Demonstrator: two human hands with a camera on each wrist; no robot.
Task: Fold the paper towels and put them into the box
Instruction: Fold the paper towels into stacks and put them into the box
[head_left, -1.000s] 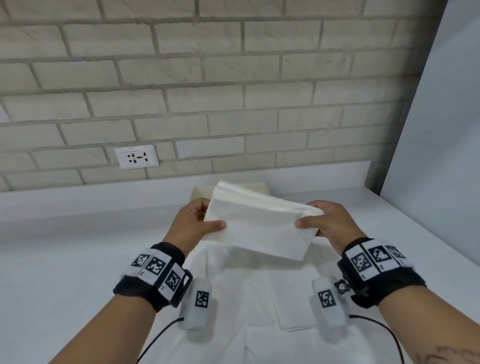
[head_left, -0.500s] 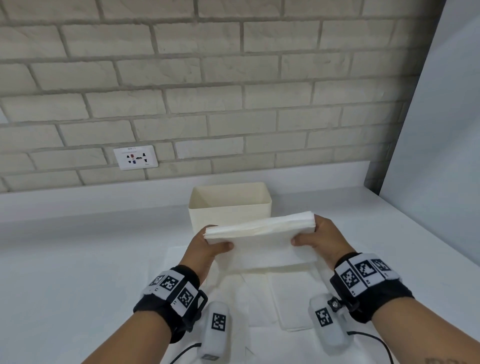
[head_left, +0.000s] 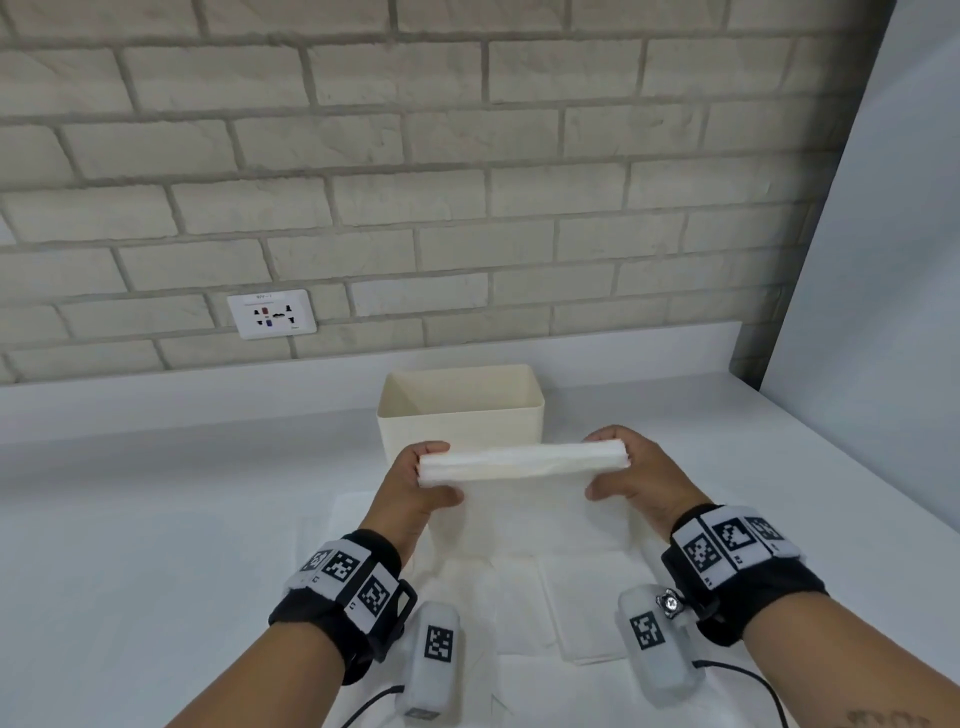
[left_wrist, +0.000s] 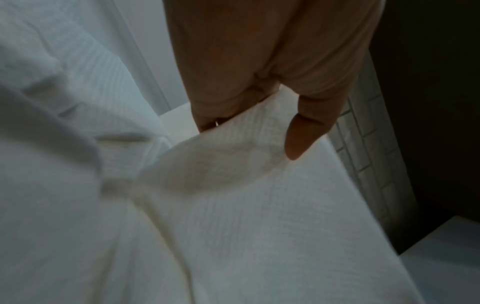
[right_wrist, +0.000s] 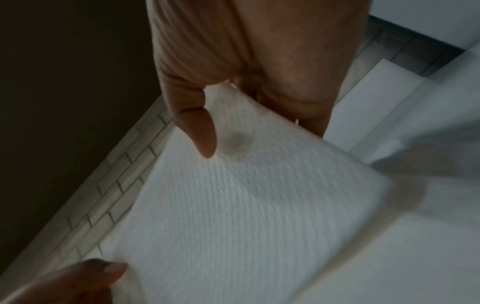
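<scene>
Towel stack (head_left: 522, 462), folded, white, held level above counter (head_left: 130, 545), just short of box (head_left: 460, 415) at 12 o'clock. Pinched at both short ends: left hand (head_left: 415, 488) at 9 o'clock, thumb on top, fingers underneath; right hand (head_left: 631, 478) at 3 o'clock, same grasp. Confirmed by wrist views: left thumb (left_wrist: 298, 135) pressing into ribbed paper, right thumb (right_wrist: 201, 131) likewise, a shallow dent beside each. Neither hand slack; both clamped on the stack.

Box cream, open-topped, upright, near wall (head_left: 467, 156) at 12 o'clock; interior looks bare as far as visible, floor hidden. More sheets (head_left: 582, 608) lying flat on counter at 6 o'clock below the wrists, some folded, some spread. Socket (head_left: 271, 314) on wall at 10 o'clock.

Handling, as judgement: very light, soft, limp; layers free to slide, fan open or sag in the middle without support. Texture ribbed, so unlikely to slip from dry fingers, though easily creased or torn under a hard pinch. Best held as now, at both ends through the full thickness, with light inward tension to keep the fold closed. Stack appears roughly as wide as the box mouth, so ends may catch on the rim; tilting in edge-first probably safest. Task well short of done, judging by sheets remaining.
</scene>
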